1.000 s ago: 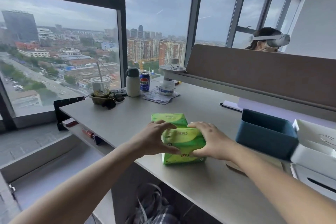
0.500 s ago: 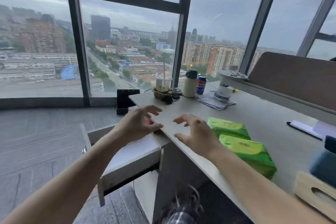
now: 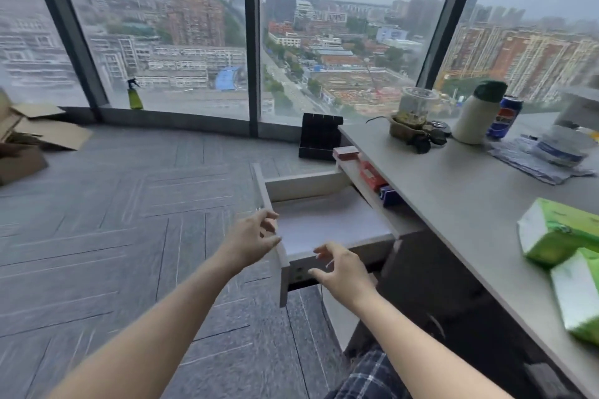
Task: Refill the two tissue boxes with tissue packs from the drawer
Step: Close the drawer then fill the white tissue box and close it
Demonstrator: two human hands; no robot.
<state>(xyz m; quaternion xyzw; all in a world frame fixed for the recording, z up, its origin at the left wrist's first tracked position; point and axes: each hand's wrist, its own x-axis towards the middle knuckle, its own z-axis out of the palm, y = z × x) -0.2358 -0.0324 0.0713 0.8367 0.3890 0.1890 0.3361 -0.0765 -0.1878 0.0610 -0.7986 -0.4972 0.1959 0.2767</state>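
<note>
The grey drawer [image 3: 327, 220] stands pulled out from under the desk [image 3: 453, 191], and its visible inside holds nothing. My left hand [image 3: 252, 238] hovers at the drawer's front left edge, fingers loosely spread, holding nothing. My right hand [image 3: 340, 270] hangs just in front of the drawer's front panel, fingers relaxed and empty. Two green tissue packs lie on the desk at the right: one further back [image 3: 557, 233] and one nearer, cut by the frame edge [image 3: 580, 291]. The tissue boxes are out of view.
A white flask [image 3: 476, 115], a blue can [image 3: 504, 115], a plant pot [image 3: 411, 120] and a tape roll on cloth [image 3: 560, 147] stand at the desk's far end. Red and blue boxes [image 3: 372, 176] lie on a shelf under the desktop. Cardboard [image 3: 35, 131] lies on the floor at left.
Both hands let go of the tissue pack on the desk and moved left and down to the open drawer. My view swung left, away from the tissue boxes.
</note>
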